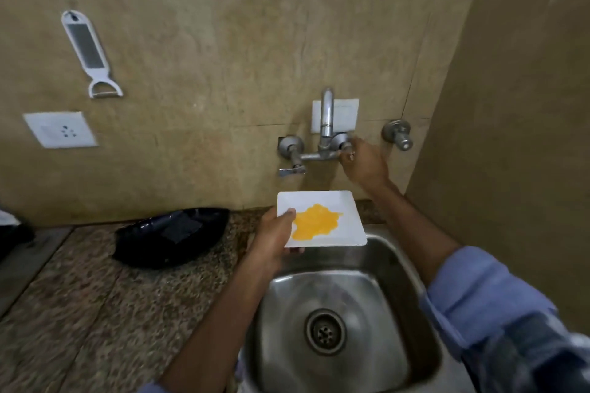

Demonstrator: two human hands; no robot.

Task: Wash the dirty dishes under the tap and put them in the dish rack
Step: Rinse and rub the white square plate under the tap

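One white plate, smeared with a yellow stain, is in hand, and by the look of it no washing has begun. The left hand pinches its left edge, thumb on top and fingers curled beneath, above the far left rim of the sink. The right hand has its fingers curled round the right knob of the tap; no water shows. A black dish lies on the worktop at left. No dish rack is in view.

Blue shirt sleeves rolled up past the bare forearms.
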